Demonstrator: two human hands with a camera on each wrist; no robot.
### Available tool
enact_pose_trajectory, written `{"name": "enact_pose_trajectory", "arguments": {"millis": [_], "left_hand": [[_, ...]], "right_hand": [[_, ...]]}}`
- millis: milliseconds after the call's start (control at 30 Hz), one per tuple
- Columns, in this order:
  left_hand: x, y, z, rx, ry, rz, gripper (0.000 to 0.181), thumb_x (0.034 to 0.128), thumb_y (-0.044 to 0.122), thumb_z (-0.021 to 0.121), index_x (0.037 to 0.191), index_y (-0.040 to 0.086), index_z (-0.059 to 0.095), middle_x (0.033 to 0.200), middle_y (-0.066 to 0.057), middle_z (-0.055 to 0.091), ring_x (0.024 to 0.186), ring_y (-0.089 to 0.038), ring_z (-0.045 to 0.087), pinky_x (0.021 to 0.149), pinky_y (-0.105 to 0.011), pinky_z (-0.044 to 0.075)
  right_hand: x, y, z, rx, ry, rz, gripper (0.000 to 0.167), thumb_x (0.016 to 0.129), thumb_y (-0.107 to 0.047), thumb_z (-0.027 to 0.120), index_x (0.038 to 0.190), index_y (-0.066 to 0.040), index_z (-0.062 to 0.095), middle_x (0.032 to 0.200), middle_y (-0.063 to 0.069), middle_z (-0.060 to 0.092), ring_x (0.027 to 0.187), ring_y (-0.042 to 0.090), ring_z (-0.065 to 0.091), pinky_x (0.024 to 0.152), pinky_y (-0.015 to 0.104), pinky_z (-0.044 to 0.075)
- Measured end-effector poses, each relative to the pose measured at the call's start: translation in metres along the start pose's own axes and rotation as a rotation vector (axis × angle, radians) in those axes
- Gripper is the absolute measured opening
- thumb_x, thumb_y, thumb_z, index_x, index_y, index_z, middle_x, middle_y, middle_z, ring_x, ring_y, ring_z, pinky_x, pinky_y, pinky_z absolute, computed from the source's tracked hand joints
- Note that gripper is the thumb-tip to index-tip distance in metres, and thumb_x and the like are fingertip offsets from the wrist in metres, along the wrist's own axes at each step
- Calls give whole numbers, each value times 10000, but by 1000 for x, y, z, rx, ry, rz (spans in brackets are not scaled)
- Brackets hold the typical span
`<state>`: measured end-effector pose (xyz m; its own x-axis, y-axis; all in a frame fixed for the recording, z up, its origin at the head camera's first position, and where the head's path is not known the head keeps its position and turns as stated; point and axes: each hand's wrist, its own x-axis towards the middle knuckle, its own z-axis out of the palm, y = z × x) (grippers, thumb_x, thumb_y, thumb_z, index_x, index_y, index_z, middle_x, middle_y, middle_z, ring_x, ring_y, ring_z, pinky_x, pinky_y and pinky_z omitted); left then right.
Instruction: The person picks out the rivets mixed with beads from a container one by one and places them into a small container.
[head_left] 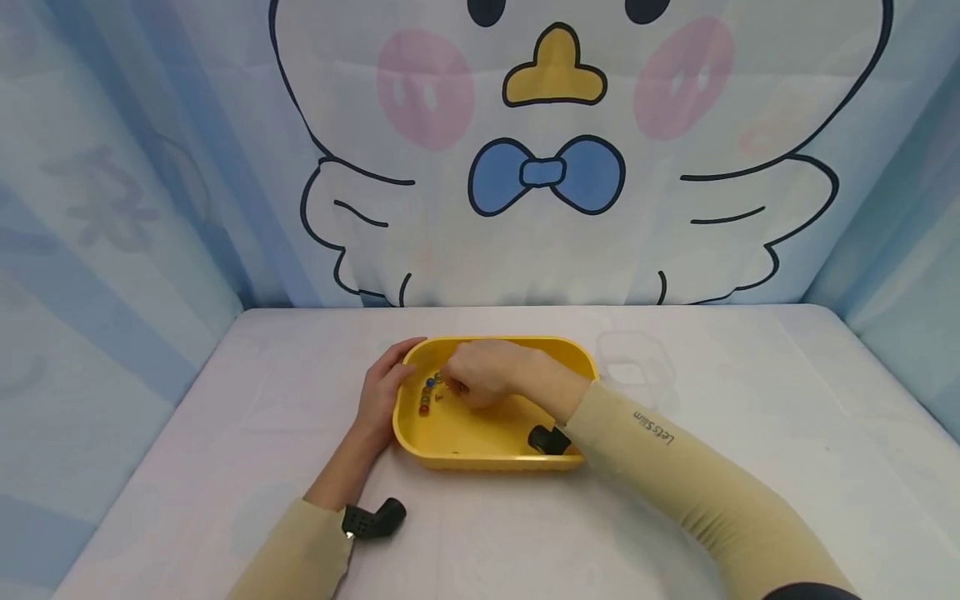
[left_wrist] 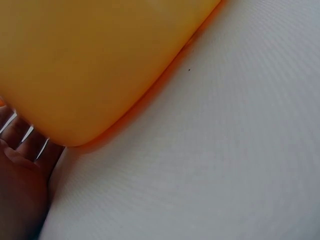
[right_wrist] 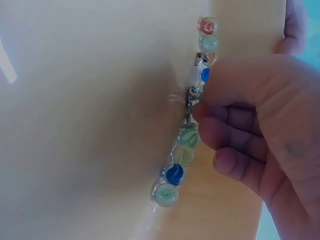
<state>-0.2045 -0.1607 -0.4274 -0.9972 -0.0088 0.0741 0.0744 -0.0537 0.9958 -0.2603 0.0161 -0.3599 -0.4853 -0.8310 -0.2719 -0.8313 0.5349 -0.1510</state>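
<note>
A white table with faint printed shapes spreads beneath a yellow tray, which sits nearer its far edge. At twelve o'clock hangs a pale blue curtain printed with a cartoon creature, its yellow beak above a blue bow tie. More pale blue cloth hangs at nine and three o'clock. The left hand grips the tray's rim at ten o'clock. The right hand, its sleeve coming from four o'clock, pinches a row of glass beads beside a metal clasp; the beads lie on the tray floor toward nine o'clock.
</note>
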Motion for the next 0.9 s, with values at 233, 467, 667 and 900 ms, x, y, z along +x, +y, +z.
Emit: {"name": "enact_pose_trajectory", "arguments": {"millis": [233,467,667,900], "left_hand": [[0,-2,0,-9,-3,-3,460,976,60,403,1419,17,520,1458,-117,504,1286,-241,473,1140,-369,352],[0,-3,1,-2,2,2,455,975,60,409,1412,17,527,1446,-118,514,1272,-237,484,1117,-329,378],[1,-4,2,6,-4,4,456,974,64,414,1413,21,530,1445,-116,516,1274,-242,486,1121,-349,376],[1,-2,1,-12,-1,0,454,971,66,420,1409,16,531,1440,-122,519,1268,-250,488,1132,-369,361]], "right_hand": [[-3,2,-3,75,36,-29,49,935,-110,656,916,-153,644,781,-38,579,724,120,537,673,219,457],[-8,3,-9,153,85,-62,74,906,-76,667,918,-149,661,799,-38,594,716,110,543,646,219,464],[-12,7,-13,180,107,-64,69,898,-70,666,945,-112,694,807,-40,595,731,113,548,661,224,474],[-20,10,-22,204,130,-54,57,886,-62,675,923,-106,670,794,-27,581,735,129,540,650,231,463]]}}
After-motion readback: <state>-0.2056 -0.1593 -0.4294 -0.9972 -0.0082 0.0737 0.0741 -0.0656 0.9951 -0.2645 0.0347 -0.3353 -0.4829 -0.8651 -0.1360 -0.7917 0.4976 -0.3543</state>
